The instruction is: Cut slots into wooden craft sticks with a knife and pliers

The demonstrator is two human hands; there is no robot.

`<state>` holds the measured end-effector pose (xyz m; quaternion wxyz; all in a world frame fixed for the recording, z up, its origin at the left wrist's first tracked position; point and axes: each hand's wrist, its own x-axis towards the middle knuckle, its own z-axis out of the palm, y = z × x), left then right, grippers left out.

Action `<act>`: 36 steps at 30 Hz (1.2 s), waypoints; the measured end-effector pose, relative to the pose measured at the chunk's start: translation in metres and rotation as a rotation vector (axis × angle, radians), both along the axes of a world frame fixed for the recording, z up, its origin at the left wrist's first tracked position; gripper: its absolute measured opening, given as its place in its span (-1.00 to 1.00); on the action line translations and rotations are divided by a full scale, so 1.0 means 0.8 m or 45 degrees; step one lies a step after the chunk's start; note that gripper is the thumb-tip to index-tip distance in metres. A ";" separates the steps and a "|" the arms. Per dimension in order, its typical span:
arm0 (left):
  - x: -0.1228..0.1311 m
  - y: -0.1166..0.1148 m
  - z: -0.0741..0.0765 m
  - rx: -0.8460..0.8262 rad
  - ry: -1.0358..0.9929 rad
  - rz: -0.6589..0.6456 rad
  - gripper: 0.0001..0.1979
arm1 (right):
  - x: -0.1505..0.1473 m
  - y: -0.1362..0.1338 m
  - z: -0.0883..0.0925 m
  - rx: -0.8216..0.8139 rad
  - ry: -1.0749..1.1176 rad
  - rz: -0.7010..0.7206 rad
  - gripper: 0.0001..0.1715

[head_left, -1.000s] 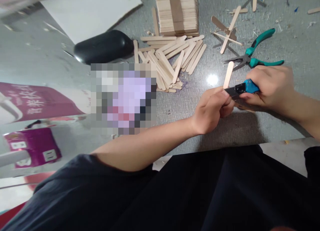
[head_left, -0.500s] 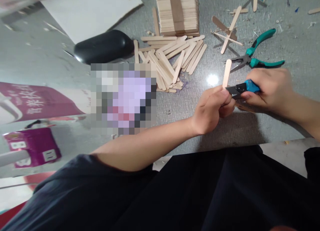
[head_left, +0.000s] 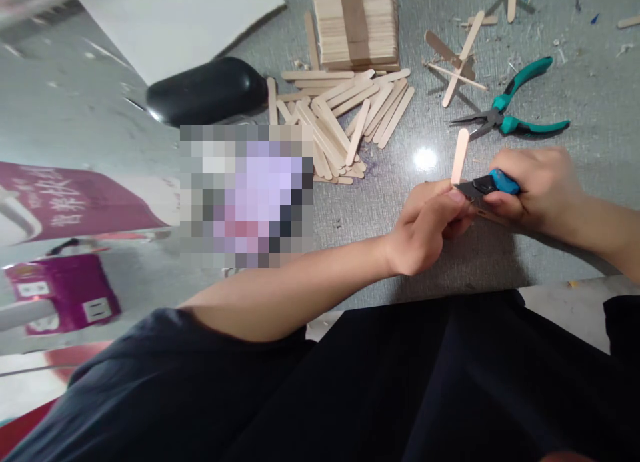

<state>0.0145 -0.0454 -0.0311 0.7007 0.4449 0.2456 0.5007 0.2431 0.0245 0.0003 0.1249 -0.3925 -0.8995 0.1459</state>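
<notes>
My left hand (head_left: 427, 222) is closed on a craft stick assembly; one wooden craft stick (head_left: 461, 157) stands up out of the fingers, and another piece runs below toward my right hand. In my right hand (head_left: 537, 185) is a utility knife (head_left: 501, 181) with a blue and black handle. Its dark blade lies against the wood by my left thumb; the exact contact is hidden. Just above the hands, pliers (head_left: 495, 119) with teal handles lie spread on the table. Farther up, a few craft sticks joined crosswise (head_left: 457, 75) rest on the surface.
Loose craft sticks (head_left: 345, 119) are heaped left of the hands, below a banded bundle of sticks (head_left: 330, 29). A black rounded case (head_left: 207, 92), a white board (head_left: 185, 22), a blurred-out purple patch (head_left: 265, 175) and a purple power socket block (head_left: 65, 292) lie farther left.
The upright craft stick has shifted slightly right and down with my left hand. The knife has tilted, its blade end lower along the wood. The pliers and loose sticks stay put.
</notes>
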 end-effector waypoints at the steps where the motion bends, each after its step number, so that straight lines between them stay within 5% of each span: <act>1: 0.000 0.001 0.001 -0.011 0.021 0.003 -0.35 | 0.000 0.002 0.003 -0.039 0.016 0.011 0.07; 8: -0.004 0.010 0.008 0.018 0.032 -0.013 -0.37 | -0.004 0.021 0.038 -0.471 0.060 0.144 0.00; 13: -0.006 0.017 0.008 -0.014 0.032 -0.034 -0.35 | -0.006 0.023 0.051 -0.600 0.093 0.167 -0.02; 26: -0.010 0.018 0.023 -0.058 0.064 -0.011 -0.38 | 0.007 0.013 0.020 -0.340 0.070 0.104 -0.02; 36: -0.009 0.018 0.019 0.001 0.108 0.011 -0.36 | 0.007 0.020 0.026 -0.290 0.050 0.145 -0.05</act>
